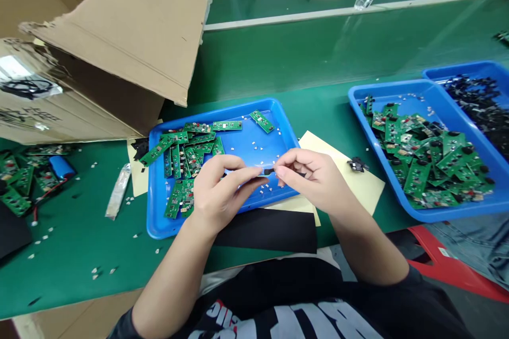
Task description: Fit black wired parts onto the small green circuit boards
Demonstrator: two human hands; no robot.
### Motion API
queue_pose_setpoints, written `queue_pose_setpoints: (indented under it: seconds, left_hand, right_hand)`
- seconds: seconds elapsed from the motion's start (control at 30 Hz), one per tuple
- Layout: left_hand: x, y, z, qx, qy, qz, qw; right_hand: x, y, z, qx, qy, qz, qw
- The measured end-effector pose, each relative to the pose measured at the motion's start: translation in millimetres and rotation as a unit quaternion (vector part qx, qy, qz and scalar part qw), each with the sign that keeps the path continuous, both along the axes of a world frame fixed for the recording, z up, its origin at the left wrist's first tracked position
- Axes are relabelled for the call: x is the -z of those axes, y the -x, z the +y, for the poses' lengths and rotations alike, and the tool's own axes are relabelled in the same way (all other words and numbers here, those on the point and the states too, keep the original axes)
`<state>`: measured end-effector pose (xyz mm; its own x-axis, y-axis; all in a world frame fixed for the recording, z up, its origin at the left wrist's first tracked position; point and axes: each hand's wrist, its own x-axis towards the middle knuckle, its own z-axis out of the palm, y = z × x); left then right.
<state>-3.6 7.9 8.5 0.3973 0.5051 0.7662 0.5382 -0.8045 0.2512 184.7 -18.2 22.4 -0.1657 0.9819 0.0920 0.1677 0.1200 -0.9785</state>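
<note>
My left hand [222,188] and my right hand [312,177] meet over the near right corner of a blue tray [159,222]. Both pinch a small black part [268,171] between their fingertips; a thin pale strip runs from it under my left fingers. Several green circuit boards [186,151] lie in the tray's left half, and tiny white bits are scattered on its blue floor. A pale yellow sheet [358,180] and a black sheet [270,230] lie under and in front of the tray.
A second blue tray [358,103] at the right holds many green boards; a third tray [433,71] behind it holds black parts. An open cardboard box [119,32] stands at the left. More boards and a blue cylinder [61,167] lie far left. A small black part [357,164] rests on the yellow sheet.
</note>
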Motion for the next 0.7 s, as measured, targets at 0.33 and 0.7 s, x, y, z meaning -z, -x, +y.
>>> queue_pose_setpoints:
  seconds: [0.33, 0.7]
  left_hand:
    - [1.5, -6.4, -1.5, -0.093, -0.038, 0.09, 0.991]
    - [8.0, -6.8, -7.6, -0.127, -0.03, 0.074, 0.989]
  right_hand:
    - [6.2, 8.1, -2.1, 0.044, -0.133, -0.124, 0.982]
    - [12.2, 18.6, -5.5, 0.03, -0.176, -0.16, 0.971]
